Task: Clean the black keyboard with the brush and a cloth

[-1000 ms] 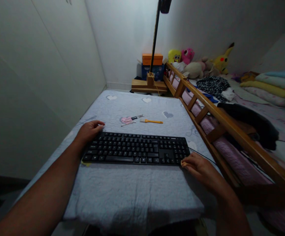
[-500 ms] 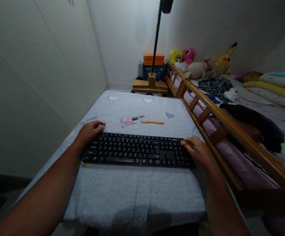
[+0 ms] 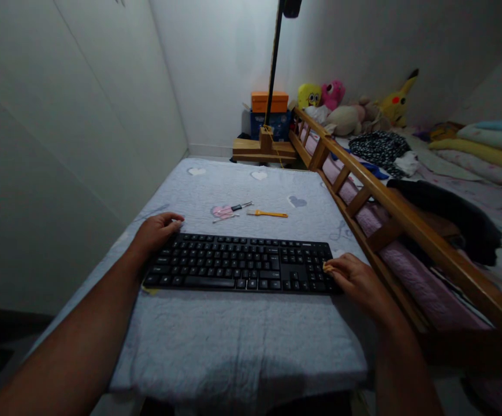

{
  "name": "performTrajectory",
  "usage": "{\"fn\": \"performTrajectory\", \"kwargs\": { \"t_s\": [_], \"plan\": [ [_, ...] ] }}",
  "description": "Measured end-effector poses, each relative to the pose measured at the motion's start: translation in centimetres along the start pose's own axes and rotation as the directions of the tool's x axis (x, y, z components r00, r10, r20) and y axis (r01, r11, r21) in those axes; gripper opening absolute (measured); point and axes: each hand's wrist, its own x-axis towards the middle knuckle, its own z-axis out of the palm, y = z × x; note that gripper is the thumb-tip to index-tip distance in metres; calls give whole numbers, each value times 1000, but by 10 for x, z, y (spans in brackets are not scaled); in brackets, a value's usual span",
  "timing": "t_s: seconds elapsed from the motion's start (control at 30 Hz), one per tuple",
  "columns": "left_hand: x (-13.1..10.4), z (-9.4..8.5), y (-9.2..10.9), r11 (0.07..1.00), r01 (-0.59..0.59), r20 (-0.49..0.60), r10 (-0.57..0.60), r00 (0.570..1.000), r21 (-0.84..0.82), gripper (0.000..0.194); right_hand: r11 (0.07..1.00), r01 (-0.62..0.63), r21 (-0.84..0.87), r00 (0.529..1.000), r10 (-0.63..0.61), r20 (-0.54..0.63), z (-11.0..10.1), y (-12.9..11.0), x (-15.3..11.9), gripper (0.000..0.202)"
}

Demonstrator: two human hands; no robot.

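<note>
A black keyboard (image 3: 229, 263) lies lengthwise across the pale blue quilted cover. At its far left corner rests my left hand (image 3: 157, 230), fingers curled around the edge. My right hand (image 3: 354, 280) is closed over the number pad end, pinching a small crumpled tan cloth (image 3: 328, 267) against the right-hand keys. Most of that cloth is hidden by my fingers. Beyond the keyboard lie a brush with a yellow handle (image 3: 270, 214), a thin tool with a black grip (image 3: 240, 207) and a cotton swab (image 3: 226, 219).
To the right runs a wooden bed rail (image 3: 376, 190), close to my right arm. Behind it are a dark garment (image 3: 454, 219), folded bedding and plush toys. A wooden stand (image 3: 263, 150) with a black pole and an orange box (image 3: 270, 101) are at the back. White cabinet doors (image 3: 81, 127) line the left.
My right hand has moved a little toward me and to the right along the keyboard's right end, with the cloth in it. My left hand stays at the left corner.
</note>
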Motion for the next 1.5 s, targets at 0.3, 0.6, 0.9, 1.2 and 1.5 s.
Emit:
{"fn": "performTrajectory", "kwargs": {
  "t_s": [0.3, 0.6, 0.9, 1.2, 1.5],
  "plan": [
    [0, 0, 2, 1000, 9, -8, -8, 1000, 20, 54, 999, -35, 6, 999, 35, 35, -3, -7, -22, 25],
    [-1, -1, 3, 1000, 19, 1, -19, 1000, -5, 54, 997, -73, 35, 978, 65, 198, -17, -19, -34, 28],
    [-2, -1, 4, 1000, 15, -7, -15, 1000, 5, 53, 1000, -15, 21, 997, 17, -78, -17, 0, 10, 26],
    [-2, -1, 5, 1000, 26, 1, -26, 1000, 1, 54, 998, -39, -53, 989, 31, -146, -8, 4, 26, 27],
    [-3, 1, 10, 999, 43, -7, -43, 999, -11, 53, 999, -53, 12, 997, 53, -53, -14, 5, -2, 25]
  ]
}}
